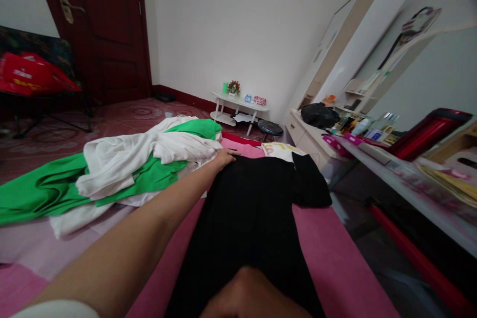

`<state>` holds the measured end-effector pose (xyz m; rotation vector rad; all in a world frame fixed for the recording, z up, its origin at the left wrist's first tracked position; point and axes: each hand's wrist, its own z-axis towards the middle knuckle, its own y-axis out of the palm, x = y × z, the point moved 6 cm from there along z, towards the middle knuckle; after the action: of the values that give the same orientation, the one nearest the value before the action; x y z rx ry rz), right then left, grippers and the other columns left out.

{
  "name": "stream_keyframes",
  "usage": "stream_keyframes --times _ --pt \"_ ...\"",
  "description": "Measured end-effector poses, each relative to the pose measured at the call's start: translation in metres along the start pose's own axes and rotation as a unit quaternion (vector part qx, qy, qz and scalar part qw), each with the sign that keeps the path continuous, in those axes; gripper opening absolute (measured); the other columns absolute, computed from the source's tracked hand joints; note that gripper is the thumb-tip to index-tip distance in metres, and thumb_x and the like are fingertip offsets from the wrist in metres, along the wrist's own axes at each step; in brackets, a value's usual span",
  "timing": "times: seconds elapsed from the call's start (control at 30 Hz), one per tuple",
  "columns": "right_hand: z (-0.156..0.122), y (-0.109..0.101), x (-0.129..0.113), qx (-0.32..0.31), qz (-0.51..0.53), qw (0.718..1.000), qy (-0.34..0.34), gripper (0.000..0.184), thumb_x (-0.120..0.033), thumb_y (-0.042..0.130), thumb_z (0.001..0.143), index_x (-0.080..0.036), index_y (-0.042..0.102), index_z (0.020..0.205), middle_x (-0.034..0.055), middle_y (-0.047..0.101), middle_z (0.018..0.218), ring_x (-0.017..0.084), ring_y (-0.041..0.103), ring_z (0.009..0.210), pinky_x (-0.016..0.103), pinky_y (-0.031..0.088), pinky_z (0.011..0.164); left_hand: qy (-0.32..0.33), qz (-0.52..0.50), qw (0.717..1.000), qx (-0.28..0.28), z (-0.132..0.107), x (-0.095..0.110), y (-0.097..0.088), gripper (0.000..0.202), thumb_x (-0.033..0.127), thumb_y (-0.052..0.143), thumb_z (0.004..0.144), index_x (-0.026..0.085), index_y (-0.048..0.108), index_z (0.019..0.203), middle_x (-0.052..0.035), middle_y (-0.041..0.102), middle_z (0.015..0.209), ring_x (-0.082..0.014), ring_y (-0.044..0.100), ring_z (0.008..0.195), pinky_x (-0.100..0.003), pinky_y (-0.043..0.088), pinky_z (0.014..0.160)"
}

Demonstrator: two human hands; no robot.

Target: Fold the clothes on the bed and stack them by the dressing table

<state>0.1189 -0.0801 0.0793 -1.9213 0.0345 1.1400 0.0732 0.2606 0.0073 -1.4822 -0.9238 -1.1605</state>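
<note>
A black T-shirt (253, 208) lies spread flat on a pink bed cover (335, 258). My left arm reaches far forward, and my left hand (223, 159) rests at the shirt's far left corner near the shoulder, fingers closed on the fabric edge. My right hand (249, 295) sits at the bottom of the view on the shirt's near hem; it is blurred and its fingers do not show. One short sleeve (311, 186) sticks out to the right.
A heap of white (122, 156) and green (44, 189) clothes lies on the bed to the left. A cluttered dresser (372, 146) runs along the right. A small white table (238, 107) and a dark red door (100, 25) stand beyond.
</note>
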Motion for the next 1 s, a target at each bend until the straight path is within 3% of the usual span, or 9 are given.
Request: stream_keyframes --times 0.07,0.13,0.2,0.33,0.43,0.57,0.7,0.87,1.0 --pt "0.011 -0.039 0.035 0.162 0.016 0.985 0.062 0.025 -0.035 0.046 0.09 -0.024 0.067 0.098 -0.0019 0.067 0.081 0.012 0.062 0.062 0.022 0.043 0.058 -0.004 -0.008 1.0 -0.008 0.0 -0.003 0.002 0.027 0.03 0.057 0.091 0.013 0.059 0.113 -0.0078 0.061 0.11 -0.0197 0.062 0.093 -0.038 0.054 0.079" --pt "0.014 -0.079 0.073 0.359 -0.02 0.924 0.128 0.027 -0.031 0.05 0.086 -0.021 0.061 0.109 0.0011 0.065 0.089 0.013 0.061 0.067 0.024 0.043 0.062 -0.007 -0.012 1.0 -0.006 0.0 -0.004 0.003 0.028 0.03 0.056 0.092 0.013 0.058 0.113 -0.008 0.061 0.111 -0.0201 0.061 0.095 -0.039 0.054 0.08" --pt "0.019 -0.101 0.106 0.444 -0.054 0.878 0.171 0.038 -0.032 0.054 0.083 -0.018 0.053 0.119 0.0011 0.063 0.083 0.015 0.059 0.068 0.026 0.042 0.064 -0.007 -0.012 1.0 0.005 0.001 -0.003 0.004 0.028 0.031 0.056 0.092 0.014 0.058 0.114 -0.0083 0.06 0.113 -0.0208 0.061 0.096 -0.04 0.053 0.082" --pt "0.034 -0.105 0.151 0.411 -0.078 0.877 0.237 0.012 -0.031 0.052 0.081 -0.021 0.056 0.085 -0.0043 0.053 0.059 0.015 0.054 0.058 0.025 0.034 0.056 0.0 0.004 0.999 0.034 0.005 -0.005 0.002 0.029 0.031 0.056 0.092 0.014 0.058 0.114 -0.0084 0.059 0.114 -0.0213 0.06 0.098 -0.04 0.053 0.083" --pt "0.032 -0.1 0.161 0.427 -0.07 0.871 0.234 0.019 -0.03 0.048 0.081 -0.023 0.044 0.064 -0.0059 0.045 0.053 0.013 0.048 0.052 0.024 0.028 0.051 0.003 0.029 0.998 0.061 0.008 -0.012 -0.002 0.03 0.032 0.056 0.092 0.014 0.057 0.117 -0.0088 0.059 0.116 -0.0214 0.06 0.098 -0.04 0.053 0.082" --pt "0.026 -0.097 0.16 0.443 -0.088 0.856 0.252 0.024 -0.03 0.047 0.08 -0.022 0.04 0.058 -0.0057 0.042 0.051 0.013 0.045 0.05 0.024 0.025 0.05 0.011 0.083 0.992 0.094 0.01 -0.015 -0.008 0.032 0.032 0.056 0.092 0.014 0.055 0.119 -0.0095 0.058 0.118 -0.0222 0.06 0.1 -0.042 0.052 0.083" --pt "0.025 -0.098 0.157 0.42 -0.145 0.841 0.308 0.022 -0.03 0.051 0.079 -0.022 0.044 0.06 -0.004 0.049 0.054 0.013 0.048 0.052 0.025 0.023 0.05 0.046 0.171 0.98 0.096 0.002 0.001 -0.011 0.031 0.029 0.058 0.091 0.015 0.057 0.118 -0.0103 0.057 0.122 -0.0239 0.057 0.107 -0.045 0.049 0.091" --pt "0.024 -0.096 0.157 0.432 -0.14 0.838 0.302 0.008 -0.031 0.052 0.08 -0.024 0.054 0.077 -0.0031 0.057 0.059 0.016 0.056 0.059 0.024 0.028 0.052 0.147 0.274 0.946 0.093 -0.052 0.034 -0.002 0.053 0.014 0.063 0.08 0.012 0.05 0.131 -0.0164 0.033 0.148 -0.0306 0.026 0.139 -0.044 0.022 0.114" --pt "0.028 -0.102 0.167 0.429 -0.107 0.859 0.259 0.012 -0.033 0.053 0.08 -0.023 0.06 0.079 -0.0031 0.057 0.057 0.016 0.058 0.057 0.025 0.033 0.052 0.246 0.39 0.887 -0.021 -0.118 0.03 0.033 0.056 0.038 0.057 0.085 0.018 0.047 0.136 -0.0111 0.031 0.152 -0.0277 0.017 0.143 -0.046 0.013 0.116"
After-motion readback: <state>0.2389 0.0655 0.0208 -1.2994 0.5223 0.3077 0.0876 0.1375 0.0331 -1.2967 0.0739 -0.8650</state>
